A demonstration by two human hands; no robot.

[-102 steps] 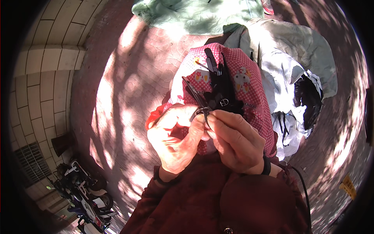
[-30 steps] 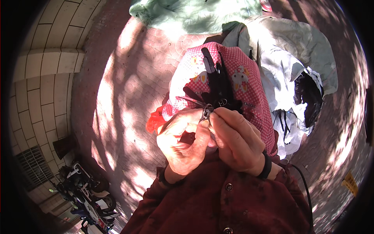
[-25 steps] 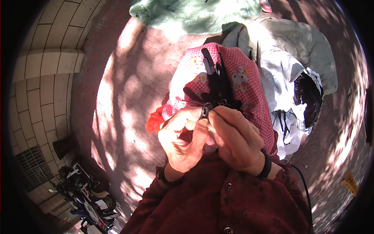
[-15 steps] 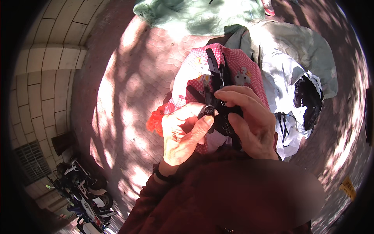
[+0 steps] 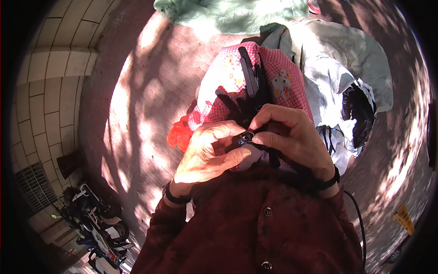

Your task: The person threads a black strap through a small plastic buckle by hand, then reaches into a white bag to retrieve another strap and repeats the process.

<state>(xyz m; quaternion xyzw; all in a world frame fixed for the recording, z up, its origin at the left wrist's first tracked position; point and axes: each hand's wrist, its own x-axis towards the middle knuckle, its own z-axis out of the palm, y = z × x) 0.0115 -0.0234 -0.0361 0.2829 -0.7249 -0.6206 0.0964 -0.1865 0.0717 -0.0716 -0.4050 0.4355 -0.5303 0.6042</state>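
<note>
Standing well left of the pink gingham cloth (image 5: pixel 296 91) is a parked motorcycle (image 5: pixel 98 223). A red plastic bag (image 5: pixel 179 133) touches the cloth's left edge. Over the cloth's near end, the left hand (image 5: pixel 206 155) grips a black strap piece (image 5: pixel 244 138) with a shiny fitting. Black straps (image 5: pixel 250 75) lie mid-cloth. The right hand (image 5: pixel 296 142) pinches the piece's right end. Right of the cloth lies a white plastic sack (image 5: pixel 326 91).

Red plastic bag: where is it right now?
Head view, left of centre: the red plastic bag shows at the lower left edge of the pink checked cloth, just up-left of the left hand.
</note>
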